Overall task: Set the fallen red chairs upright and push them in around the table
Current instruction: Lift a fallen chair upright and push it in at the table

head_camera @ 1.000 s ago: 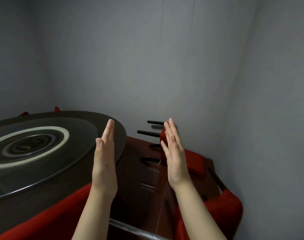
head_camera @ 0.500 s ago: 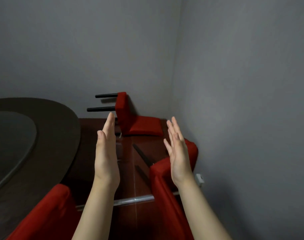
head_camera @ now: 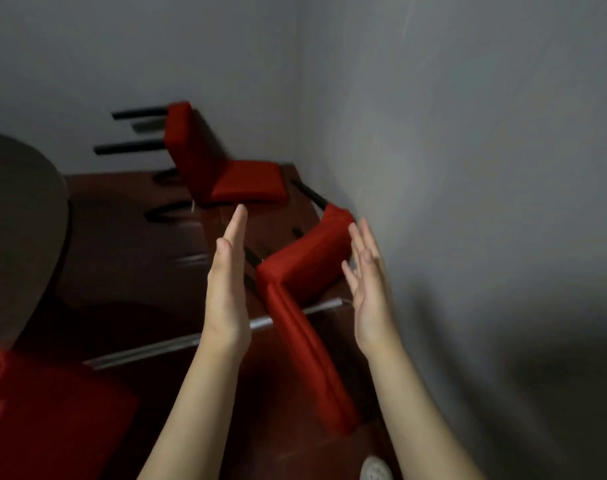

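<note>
Two flat, empty hands, left hand (head_camera: 225,289) and right hand (head_camera: 367,289), are held above a near fallen red chair (head_camera: 305,299), with a far fallen red chair (head_camera: 222,168) beyond and the table (head_camera: 14,230) at left.

A far chair (head_camera: 243,183) lies on the floor (head_camera: 139,258) by the back wall (head_camera: 156,46); a near chair (head_camera: 305,261) lies along the right wall (head_camera: 468,202), worktop (head_camera: 18,220) to their left.
</note>
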Demonstrator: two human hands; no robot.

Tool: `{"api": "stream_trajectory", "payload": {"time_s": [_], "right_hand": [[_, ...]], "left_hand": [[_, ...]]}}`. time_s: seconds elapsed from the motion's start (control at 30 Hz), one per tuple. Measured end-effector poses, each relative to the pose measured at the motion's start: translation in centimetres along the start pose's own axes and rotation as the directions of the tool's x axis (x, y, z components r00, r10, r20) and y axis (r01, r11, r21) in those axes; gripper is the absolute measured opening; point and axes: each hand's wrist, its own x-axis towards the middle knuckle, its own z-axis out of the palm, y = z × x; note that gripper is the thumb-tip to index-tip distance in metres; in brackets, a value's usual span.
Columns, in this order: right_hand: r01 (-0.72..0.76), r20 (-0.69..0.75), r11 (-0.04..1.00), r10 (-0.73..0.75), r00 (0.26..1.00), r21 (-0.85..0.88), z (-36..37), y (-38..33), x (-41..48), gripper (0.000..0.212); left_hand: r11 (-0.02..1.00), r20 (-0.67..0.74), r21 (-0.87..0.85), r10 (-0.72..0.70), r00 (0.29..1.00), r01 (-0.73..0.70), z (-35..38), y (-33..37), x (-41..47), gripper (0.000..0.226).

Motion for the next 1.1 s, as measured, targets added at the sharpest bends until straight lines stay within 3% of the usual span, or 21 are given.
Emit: {"api": "stream_trajectory", "payload": {"time_s": [0.1, 0.27, 0.47, 0.6, 0.67, 0.73, 0.83, 0.9, 0.97, 1.03, 1.1], "right_hand": [[-0.089, -0.019, 0.996, 0.088, 0.996, -0.019, -5.2, 5.3, 0.1, 0.076], [-0.305, -0.076, 0.951, 0.3, 0.951, -0.058, -13.8, 14.7, -0.8, 0.086], [-0.483, -0.087, 0.869, 0.476, 0.875, -0.104, -20.6, 25.5, -2.9, 0.053], [-0.585, -0.056, 0.799, 0.584, 0.81, -0.136, -21.8, 32.8, -4.6, 0.055], [-0.65, -0.061, 0.749, 0.648, 0.759, -0.129, -21.9, 36.7, -5.9, 0.063], [-0.726, -0.122, 0.677, 0.716, 0.688, -0.118, -22.2, 40.4, -7.4, 0.051], [-0.814, -0.208, 0.574, 0.788, 0.579, -0.09, -22.6, 44.8, -9.3, 0.042], [-0.89, -0.236, 0.453, 0.861, 0.45, -0.046, -22.7, 47.1, -10.0, 0.043], [-0.938, -0.219, 0.343, 0.913, 0.345, -0.046, -22.1, 48.9, -10.6, 0.046], [-0.941, -0.21, 0.326, 0.918, 0.337, -0.088, -21.1, 50.3, -11.1, 0.046], [-0.945, -0.268, 0.312, 0.922, 0.278, 0.095, -20.4, 51.7, -11.2, 0.038]], "left_hand": [[0.996, 0.025, 0.004, -0.091, 0.996, 0.091, 2.3, -6.3, -0.5, 0.054], [0.955, -0.055, 0.017, -0.293, 0.954, 0.295, 6.8, -18.8, -2.9, 0.057], [0.889, -0.141, -0.043, -0.457, 0.878, 0.456, 11.6, -30.1, -6.4, 0.056], [0.84, -0.229, 0.017, -0.524, 0.82, 0.542, 12.1, -37.6, -7.5, 0.051], [0.77, -0.274, 0.101, -0.588, 0.761, 0.63, 11.6, -42.1, -7.6, 0.061], [0.675, -0.337, 0.237, -0.617, 0.711, 0.698, 11.2, -46.4, -7.1, 0.081], [0.544, -0.403, 0.287, -0.678, 0.615, 0.788, 11.2, -51.4, -5.3, 0.1], [0.44, -0.424, 0.307, -0.731, 0.535, 0.844, 11.4, -54.1, -4.0, 0.115], [0.405, -0.435, 0.34, -0.733, 0.523, 0.849, 11.6, -55.9, -3.1, 0.124], [0.404, -0.479, 0.363, -0.692, 0.54, 0.84, 11.7, -56.9, -2.8, 0.12], [0.382, -0.529, 0.378, -0.658, 0.536, 0.843, 11.3, -57.6, -2.7, 0.106]]}}
